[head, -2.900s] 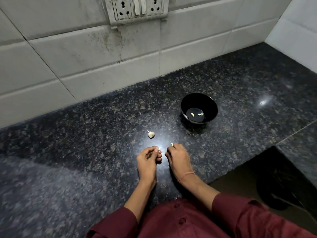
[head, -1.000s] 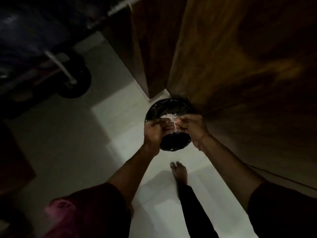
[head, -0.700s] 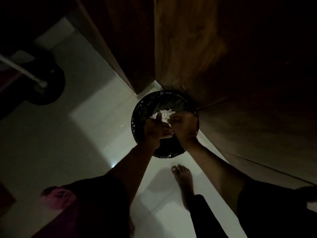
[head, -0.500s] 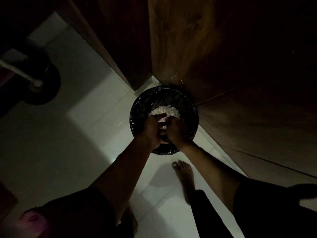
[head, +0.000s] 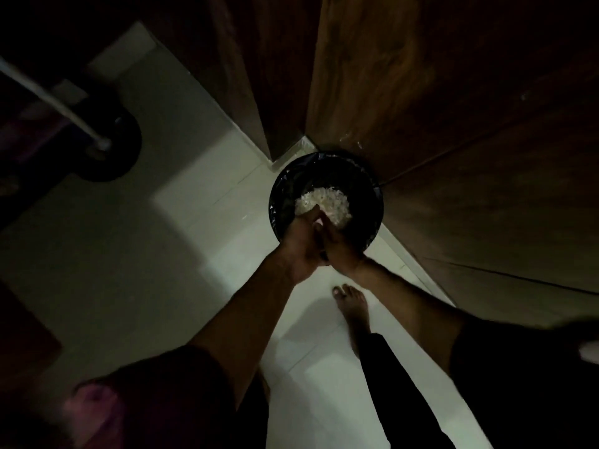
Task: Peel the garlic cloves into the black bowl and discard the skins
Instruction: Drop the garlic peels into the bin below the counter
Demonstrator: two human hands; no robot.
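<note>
Two hands, left hand point(head: 303, 246) and right hand point(head: 342, 247), pressed together just above a black-lined bin point(head: 281, 202), lower than a second ago and no longer at the counter; hold on anything impossible to tell in the dimness. Beyond them, pale garlic skins point(head: 330, 200) heaped inside the bin, against wooden cabinet doors point(head: 437, 92); black bowl out of sight. Probably brushing off last scraps; discarding nearly done.

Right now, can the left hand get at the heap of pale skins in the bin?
Probably yes. The left hand hovers over the open black-lined bin, overlapping the heap of pale skins; no lid, only the right hand pressed beside it.
</note>
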